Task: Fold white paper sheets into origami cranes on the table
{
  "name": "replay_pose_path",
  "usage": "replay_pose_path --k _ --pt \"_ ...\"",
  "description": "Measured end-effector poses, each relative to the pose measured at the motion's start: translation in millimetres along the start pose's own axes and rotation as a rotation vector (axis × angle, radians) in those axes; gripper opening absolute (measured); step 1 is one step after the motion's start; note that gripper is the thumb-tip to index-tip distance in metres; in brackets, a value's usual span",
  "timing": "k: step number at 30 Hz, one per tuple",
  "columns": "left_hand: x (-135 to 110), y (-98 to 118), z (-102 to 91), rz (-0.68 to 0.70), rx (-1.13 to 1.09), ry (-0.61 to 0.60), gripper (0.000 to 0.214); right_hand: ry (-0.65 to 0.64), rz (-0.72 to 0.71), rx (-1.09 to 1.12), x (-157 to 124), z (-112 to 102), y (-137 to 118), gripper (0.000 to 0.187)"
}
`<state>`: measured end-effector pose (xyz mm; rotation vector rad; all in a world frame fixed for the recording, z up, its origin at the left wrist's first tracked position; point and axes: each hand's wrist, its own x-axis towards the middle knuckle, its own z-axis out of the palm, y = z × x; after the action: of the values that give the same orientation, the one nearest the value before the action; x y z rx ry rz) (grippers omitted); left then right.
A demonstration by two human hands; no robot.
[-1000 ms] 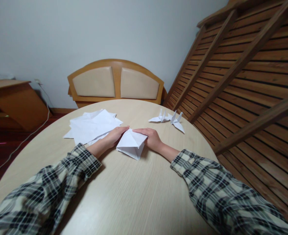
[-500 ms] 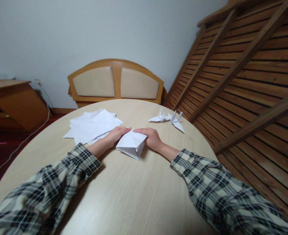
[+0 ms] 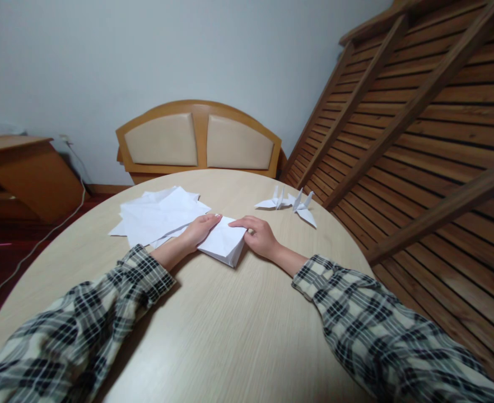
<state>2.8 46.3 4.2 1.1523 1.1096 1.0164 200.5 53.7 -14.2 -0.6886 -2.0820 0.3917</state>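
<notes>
A white folded sheet of paper [image 3: 222,239] lies between my hands near the middle of the round table. Its layers stand a little apart along the near edge. My left hand [image 3: 200,230] grips its left side, thumb on top and the other fingers mostly hidden. On the right side, my right hand [image 3: 260,237] holds the paper, with the index finger stretched over the top and the thumb at the edge. Just beyond my left hand is a spread stack of white paper sheets [image 3: 157,212].
White paper cranes [image 3: 277,201] stand at the back right of the round table [image 3: 247,336]. Behind it is a wooden headboard [image 3: 201,137] with beige panels. Wooden slats [image 3: 419,129] lean at the right. A desk [image 3: 24,179] and a white cable [image 3: 45,240] are on the left.
The folded paper has become flatter, its near opening narrower. My right index finger now reaches across the top, and my left thumb has shifted slightly left.
</notes>
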Motion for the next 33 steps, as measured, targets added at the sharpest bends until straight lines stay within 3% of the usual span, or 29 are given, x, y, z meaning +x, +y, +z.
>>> replay_pose_path --k 22,29,33 --pt "1.0 -5.2 1.2 0.037 0.007 0.024 0.025 0.006 0.01 0.134 0.6 0.8 1.0 0.03" --pt "3.9 -11.9 -3.7 0.11 0.055 0.082 0.027 0.021 0.138 0.275 0.0 -4.8 -1.7 0.022" --pt "4.0 -15.7 -5.4 0.197 0.135 0.095 0.032 0.056 0.193 0.248 2.3 -4.4 -3.7 0.027"
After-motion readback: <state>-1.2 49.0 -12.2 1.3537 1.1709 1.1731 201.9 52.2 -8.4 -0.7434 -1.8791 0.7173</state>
